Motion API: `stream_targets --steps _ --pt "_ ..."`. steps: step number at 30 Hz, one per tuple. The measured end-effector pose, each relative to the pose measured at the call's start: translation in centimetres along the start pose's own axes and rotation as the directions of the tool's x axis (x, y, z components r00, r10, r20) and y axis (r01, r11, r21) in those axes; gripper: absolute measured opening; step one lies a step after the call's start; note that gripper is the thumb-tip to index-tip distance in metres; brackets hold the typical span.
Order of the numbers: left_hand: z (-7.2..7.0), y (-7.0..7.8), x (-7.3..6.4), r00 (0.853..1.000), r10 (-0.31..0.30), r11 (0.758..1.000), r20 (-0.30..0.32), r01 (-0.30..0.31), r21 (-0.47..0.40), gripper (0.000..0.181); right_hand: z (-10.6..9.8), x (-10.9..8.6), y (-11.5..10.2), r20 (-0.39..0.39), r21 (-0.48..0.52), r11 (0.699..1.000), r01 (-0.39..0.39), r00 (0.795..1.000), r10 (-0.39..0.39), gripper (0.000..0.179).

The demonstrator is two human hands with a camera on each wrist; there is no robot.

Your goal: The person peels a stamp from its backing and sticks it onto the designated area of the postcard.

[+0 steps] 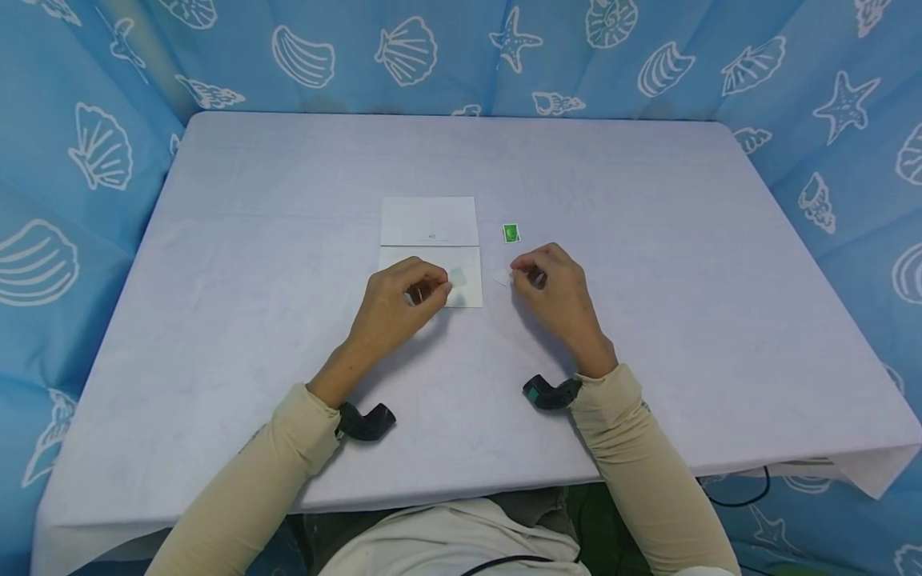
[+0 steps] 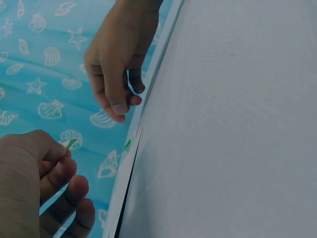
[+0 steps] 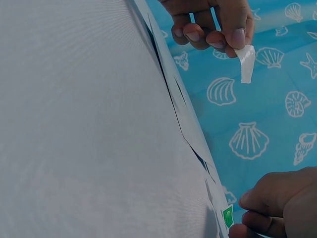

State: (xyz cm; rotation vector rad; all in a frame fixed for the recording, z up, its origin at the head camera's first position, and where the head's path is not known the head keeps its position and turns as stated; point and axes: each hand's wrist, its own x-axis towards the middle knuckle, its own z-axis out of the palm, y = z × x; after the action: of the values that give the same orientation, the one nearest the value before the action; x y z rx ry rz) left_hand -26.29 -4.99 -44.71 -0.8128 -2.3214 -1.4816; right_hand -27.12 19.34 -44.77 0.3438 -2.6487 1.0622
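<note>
My left hand pinches a small stamp-like piece between thumb and forefinger, above a white folded card or envelope. The piece is green on one side in the left wrist view; its white, bent back shows in the right wrist view. My right hand hovers right of the card, fingers loosely curled, with nothing visible between them. Beside its fingertips, a thin white scrap appears to lie on the cloth. A green stamp with a white border lies just beyond that hand.
A white cloth covers the table. Blue curtains with white shell prints hang behind and at both sides. Dark wrist cameras are strapped on both sleeves. A black cable hangs by the table's front right edge.
</note>
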Motion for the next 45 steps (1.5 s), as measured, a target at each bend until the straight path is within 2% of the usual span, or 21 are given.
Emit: stream_targets --steps 3,6,11,15,21,26,34,39,45 --pt "0.0 0.0 0.0 1.000 0.005 1.000 -0.001 -0.005 0.002 0.003 -0.1 0.1 -0.2 -0.012 0.011 1.000 0.018 1.000 -0.018 0.009" --pt "0.0 0.0 0.1 1.000 0.008 1.000 -0.001 -0.008 0.002 0.003 -0.1 0.2 -0.3 -0.039 0.031 0.997 0.071 0.997 -0.070 0.008" --pt "0.0 -0.1 0.1 1.000 0.014 1.000 -0.001 -0.014 0.005 0.004 0.1 0.2 -0.6 -0.077 0.098 0.980 0.174 0.983 -0.167 0.007" --pt "0.0 -0.3 0.0 1.000 0.025 1.000 0.000 -0.025 0.009 0.004 0.5 0.1 -1.1 -0.080 0.140 0.968 0.210 0.976 -0.201 0.008" --pt "-0.1 -0.5 0.1 0.999 0.049 0.998 -0.006 -0.048 0.032 0.005 1.0 0.2 -1.9 -0.039 0.197 0.956 0.217 0.976 -0.213 0.009" --pt "-0.3 -0.6 0.2 0.997 0.074 0.996 -0.007 -0.073 0.053 0.006 1.1 0.4 -2.5 -0.012 0.197 0.952 0.232 0.972 -0.234 0.008" --pt "-0.2 -0.6 0.0 0.998 0.054 0.995 0.008 -0.055 0.082 0.006 1.4 0.0 -2.6 0.010 0.210 0.953 0.218 0.974 -0.225 0.008" --pt "-0.1 -0.5 -0.3 0.998 0.059 0.993 0.014 -0.060 0.101 0.006 1.7 -0.6 -2.8 0.030 0.251 0.947 0.201 0.976 -0.216 0.007" --pt "0.0 -0.4 -0.6 0.995 0.098 0.983 0.016 -0.099 0.152 0.006 0.5 -1.2 -5.9 0.065 0.258 0.954 0.155 0.982 -0.178 0.006"
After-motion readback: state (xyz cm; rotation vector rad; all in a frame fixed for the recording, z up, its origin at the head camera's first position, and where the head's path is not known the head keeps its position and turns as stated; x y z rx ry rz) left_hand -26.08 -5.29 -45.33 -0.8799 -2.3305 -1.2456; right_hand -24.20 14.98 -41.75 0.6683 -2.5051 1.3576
